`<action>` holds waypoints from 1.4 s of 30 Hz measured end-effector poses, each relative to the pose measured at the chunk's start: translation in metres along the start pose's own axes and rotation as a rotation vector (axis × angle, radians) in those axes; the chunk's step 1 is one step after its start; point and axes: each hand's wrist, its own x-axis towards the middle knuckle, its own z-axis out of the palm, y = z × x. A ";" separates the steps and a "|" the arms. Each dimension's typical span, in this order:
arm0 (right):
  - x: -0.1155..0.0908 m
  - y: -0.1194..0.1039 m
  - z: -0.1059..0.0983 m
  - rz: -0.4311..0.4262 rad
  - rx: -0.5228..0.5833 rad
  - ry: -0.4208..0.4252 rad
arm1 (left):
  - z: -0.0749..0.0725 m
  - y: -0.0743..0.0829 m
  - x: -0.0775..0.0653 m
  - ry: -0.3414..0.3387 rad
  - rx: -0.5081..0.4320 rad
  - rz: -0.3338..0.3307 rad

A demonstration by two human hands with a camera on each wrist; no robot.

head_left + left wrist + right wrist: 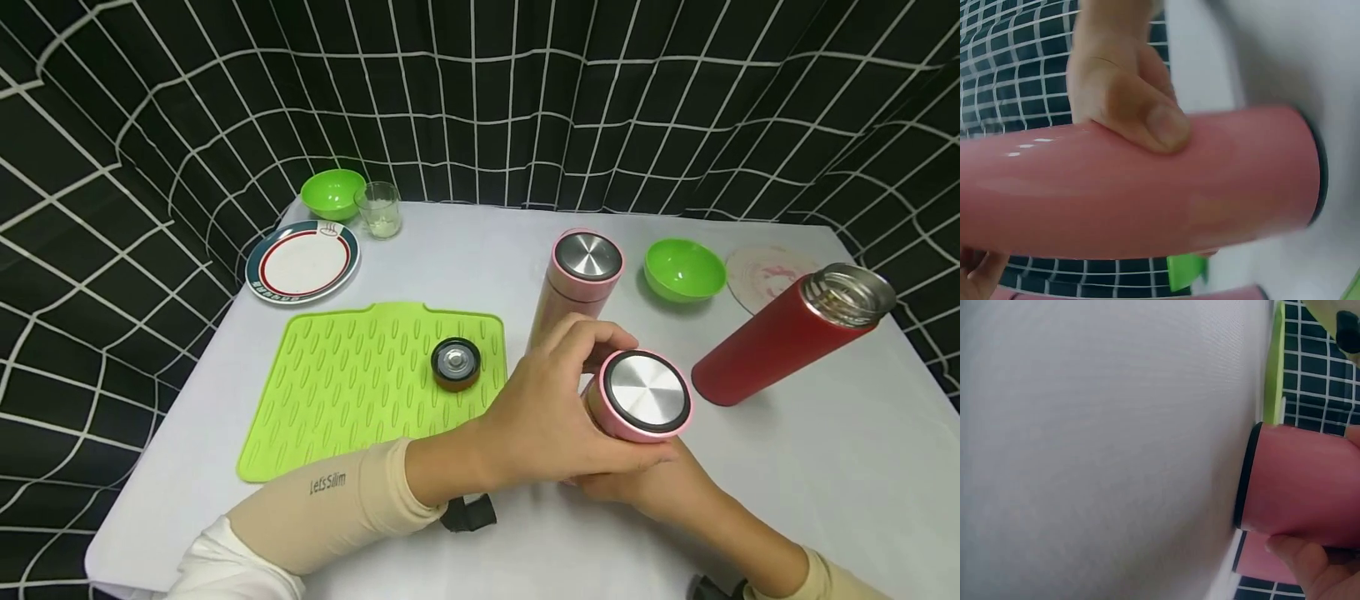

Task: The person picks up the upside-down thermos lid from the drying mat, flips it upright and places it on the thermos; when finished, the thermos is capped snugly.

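Observation:
Both hands grip a pink thermos flask (648,396) with a steel-topped lid, at the front right of the table in the head view. My left hand (543,412) wraps round its upper end, by the lid. Lower on the body is my right hand (656,483), partly hidden behind the left; its thumb (1166,128) lies along the pink side in the left wrist view. The flask's dark base rim (1247,475) is close over the white table. Just behind stands a second pink flask (573,287), lidded.
An open red flask (780,342) stands at right, near a green bowl (684,271) and pale plate (765,271). Left, a green mat (337,392) bears a loose bottle cap (456,364). Behind it are a rimmed plate (302,262), another green bowl (332,193) and a glass (380,212).

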 end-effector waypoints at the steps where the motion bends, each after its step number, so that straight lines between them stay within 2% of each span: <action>1: 0.001 0.000 0.000 0.007 -0.002 -0.010 | -0.001 -0.001 0.000 -0.006 -0.063 -0.012; 4: 0.004 -0.001 0.000 -0.003 -0.021 -0.033 | -0.008 -0.007 0.001 -0.088 -0.276 -0.059; 5: 0.005 -0.001 0.000 0.001 0.000 -0.043 | -0.010 -0.008 0.001 -0.120 -0.305 -0.066; 7: 0.006 0.000 -0.002 -0.004 0.020 -0.041 | -0.013 -0.007 0.002 -0.154 -0.293 -0.069; 8: 0.006 0.000 -0.002 -0.022 0.011 -0.033 | -0.012 -0.006 0.002 -0.151 -0.252 -0.067; 11: 0.004 0.001 -0.004 -0.030 -0.027 -0.019 | -0.004 -0.001 0.001 -0.070 -0.100 -0.063; 12: 0.004 0.001 -0.003 -0.036 -0.058 -0.013 | -0.001 0.000 0.001 -0.037 -0.092 -0.055; 14: 0.004 0.001 -0.003 -0.044 -0.082 -0.001 | 0.002 -0.002 0.002 -0.030 -0.128 -0.054; 15: 0.004 0.001 -0.002 -0.035 -0.078 -0.005 | 0.001 -0.004 0.004 -0.049 -0.174 -0.045; 18: 0.005 0.003 -0.001 -0.034 -0.053 0.007 | -0.004 -0.012 0.008 -0.157 -0.342 -0.039; 20: 0.005 0.003 -0.001 -0.009 -0.008 -0.001 | -0.007 -0.015 0.009 -0.210 -0.368 -0.059; 22: 0.005 0.002 -0.002 0.018 0.030 -0.016 | -0.007 -0.013 0.008 -0.188 -0.318 -0.055; 24: 0.004 0.001 -0.004 0.024 0.050 -0.030 | -0.004 -0.008 0.006 -0.122 -0.220 -0.034; 26: 0.003 0.001 -0.004 -0.008 -0.023 -0.022 | -0.001 -0.004 0.004 -0.047 -0.110 0.003; 28: 0.003 0.002 -0.003 -0.034 -0.095 -0.011 | 0.002 -0.002 0.002 0.006 -0.095 0.026; 31: 0.006 0.002 -0.001 -0.047 -0.173 -0.008 | -0.001 -0.004 0.002 -0.029 -0.233 0.008; 33: 0.009 0.001 0.000 -0.032 -0.131 -0.020 | -0.005 -0.007 0.004 -0.093 -0.347 -0.040; 35: 0.009 0.001 0.000 -0.032 -0.086 -0.028 | -0.008 -0.009 0.005 -0.158 -0.408 -0.085; 38: 0.008 0.001 0.000 -0.041 -0.096 -0.021 | -0.010 -0.009 0.006 -0.194 -0.364 -0.085; 40: 0.006 0.001 -0.001 -0.048 -0.100 -0.016 | -0.008 -0.007 0.003 -0.163 -0.280 -0.064; 42: 0.005 0.000 -0.001 -0.060 -0.158 -0.008 | -0.006 -0.004 0.001 -0.116 -0.157 -0.028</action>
